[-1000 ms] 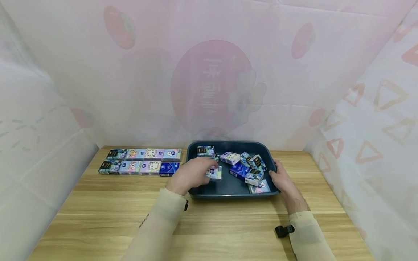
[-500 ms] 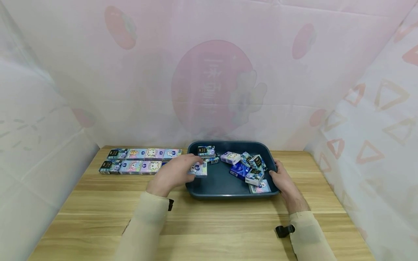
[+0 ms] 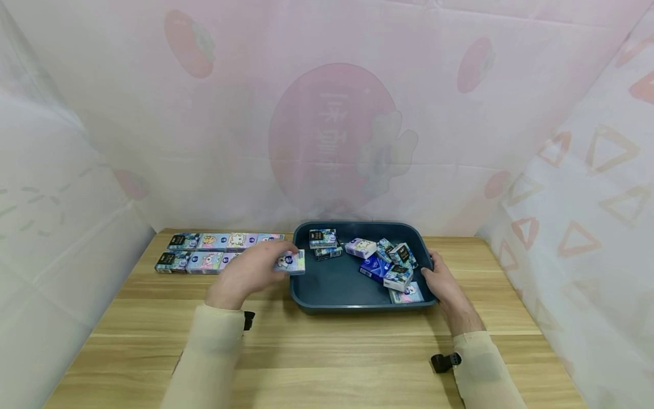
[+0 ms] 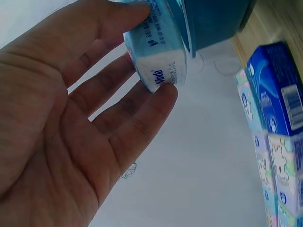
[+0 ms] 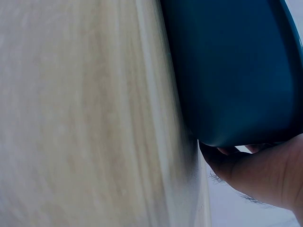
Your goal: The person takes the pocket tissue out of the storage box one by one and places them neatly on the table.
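Observation:
My left hand (image 3: 250, 271) pinches a light-blue tissue pack (image 3: 296, 262) between thumb and fingers, over the left rim of a dark teal tray (image 3: 334, 287). "Vinda" is printed on the pack's white end in the left wrist view. At the tray's right end my right hand (image 3: 444, 282) grips the rim, its thumb on top; in the right wrist view the fingers are mostly hidden behind the tray wall. Several small tissue packs lie jumbled inside the tray, among them a dark-blue pack (image 3: 374, 267) and a purple pack (image 3: 360, 247).
Left of the tray, two rows of tissue packs lie side by side; a dark floral pack (image 3: 172, 261) is at the front row's left end. My left hand partly covers the rows' right end. The wooden table (image 3: 357, 358) meets a printed white cloth (image 3: 230, 187) behind.
My left hand has lifted the light-blue pack from the tray's left part and carried it leftward to the rim. The right hand stays on the tray.

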A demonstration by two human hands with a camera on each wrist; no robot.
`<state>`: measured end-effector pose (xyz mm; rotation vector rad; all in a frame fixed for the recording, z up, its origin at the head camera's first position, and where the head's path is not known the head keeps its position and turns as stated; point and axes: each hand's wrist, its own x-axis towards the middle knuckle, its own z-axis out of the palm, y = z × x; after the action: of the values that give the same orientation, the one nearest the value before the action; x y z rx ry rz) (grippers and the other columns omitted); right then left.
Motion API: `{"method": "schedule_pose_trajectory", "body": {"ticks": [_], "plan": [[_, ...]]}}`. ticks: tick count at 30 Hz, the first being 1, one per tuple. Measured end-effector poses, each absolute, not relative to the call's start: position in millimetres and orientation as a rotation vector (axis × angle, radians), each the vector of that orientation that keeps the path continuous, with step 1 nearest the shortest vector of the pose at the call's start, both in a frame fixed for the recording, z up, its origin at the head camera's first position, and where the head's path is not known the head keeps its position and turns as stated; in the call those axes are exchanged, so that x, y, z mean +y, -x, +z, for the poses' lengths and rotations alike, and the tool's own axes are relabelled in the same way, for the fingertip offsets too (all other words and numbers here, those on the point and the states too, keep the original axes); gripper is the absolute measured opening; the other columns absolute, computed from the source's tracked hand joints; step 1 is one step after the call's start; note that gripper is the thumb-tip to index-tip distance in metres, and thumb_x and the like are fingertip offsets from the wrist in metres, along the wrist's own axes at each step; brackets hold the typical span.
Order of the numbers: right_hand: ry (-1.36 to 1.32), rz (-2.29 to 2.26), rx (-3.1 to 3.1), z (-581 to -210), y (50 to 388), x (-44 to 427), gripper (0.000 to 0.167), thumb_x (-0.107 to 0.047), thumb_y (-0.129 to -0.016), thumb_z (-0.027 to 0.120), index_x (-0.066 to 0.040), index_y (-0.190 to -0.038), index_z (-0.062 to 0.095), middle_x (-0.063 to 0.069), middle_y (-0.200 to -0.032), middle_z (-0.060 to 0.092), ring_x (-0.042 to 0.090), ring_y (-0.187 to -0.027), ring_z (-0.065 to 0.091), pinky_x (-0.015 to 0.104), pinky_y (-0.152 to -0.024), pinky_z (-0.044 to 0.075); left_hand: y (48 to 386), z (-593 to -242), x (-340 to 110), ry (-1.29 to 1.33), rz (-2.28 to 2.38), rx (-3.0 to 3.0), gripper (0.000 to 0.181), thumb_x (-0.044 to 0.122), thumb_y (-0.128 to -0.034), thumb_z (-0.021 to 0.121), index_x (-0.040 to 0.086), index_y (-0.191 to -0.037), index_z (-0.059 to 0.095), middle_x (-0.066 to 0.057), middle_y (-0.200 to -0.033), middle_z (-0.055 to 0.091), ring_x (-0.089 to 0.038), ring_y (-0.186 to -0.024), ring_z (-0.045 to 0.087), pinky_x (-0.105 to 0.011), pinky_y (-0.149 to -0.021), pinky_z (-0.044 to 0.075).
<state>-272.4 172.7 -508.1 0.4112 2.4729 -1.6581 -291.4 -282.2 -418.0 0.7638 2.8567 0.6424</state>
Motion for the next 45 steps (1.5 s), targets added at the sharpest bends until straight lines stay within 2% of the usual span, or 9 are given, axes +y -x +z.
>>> {"method": "schedule_pose_trajectory", "body": {"ticks": [14,27,34,40,45], "plan": [[-0.425,-1.653,2.46,-508,272,172,0.067,-0.009,-0.124,0.035,-0.007,-0.188,0.013,0.036,-0.184,0.033,0.048,-0.154,0.052,0.06,-0.124,0.05,294,-420,-317,-0.724,0.637,2.832,0.048,0.0,-0.0991,0.089,0.004,-0.145,0.078,-0.02,-0.151,0.078,-0.044,-0.142,0.073,-0.065,-0.123,0.06],[-0.421,-1.651,2.469,-508,274,171,0.067,-0.008,-0.124,0.035,-0.005,-0.187,0.013,0.036,-0.186,0.031,0.048,-0.158,0.049,0.062,-0.128,0.047,301,-435,-324,-0.512,0.551,2.744,0.041,0.003,-0.0988,0.091,0.014,-0.138,0.084,-0.017,-0.149,0.079,-0.039,-0.134,0.076,-0.064,-0.116,0.065],[-0.434,-1.65,2.466,-508,272,171,0.066,-0.009,-0.124,0.035,-0.005,-0.187,0.015,0.035,-0.186,0.031,0.048,-0.157,0.049,0.063,-0.13,0.046,302,-439,-325,-0.477,0.557,2.691,0.04,0.003,-0.1007,0.091,0.018,-0.137,0.086,-0.015,-0.151,0.079,-0.042,-0.14,0.075,-0.064,-0.117,0.065],[-0.441,-1.661,2.454,-507,271,171,0.066,-0.009,-0.124,0.035,-0.007,-0.187,0.015,0.035,-0.186,0.031,0.047,-0.157,0.049,0.061,-0.128,0.046,302,-438,-326,-0.531,0.56,2.721,0.04,0.003,-0.0998,0.09,0.014,-0.138,0.085,-0.018,-0.149,0.079,-0.04,-0.135,0.076,-0.063,-0.116,0.066],[-0.433,-1.668,2.46,-507,272,171,0.067,-0.008,-0.124,0.036,-0.005,-0.187,0.015,0.036,-0.184,0.033,0.047,-0.154,0.052,0.058,-0.125,0.048,300,-434,-326,-0.527,0.563,2.709,0.04,0.004,-0.1004,0.09,0.016,-0.138,0.085,-0.016,-0.151,0.079,-0.039,-0.136,0.076,-0.064,-0.116,0.065]]}}
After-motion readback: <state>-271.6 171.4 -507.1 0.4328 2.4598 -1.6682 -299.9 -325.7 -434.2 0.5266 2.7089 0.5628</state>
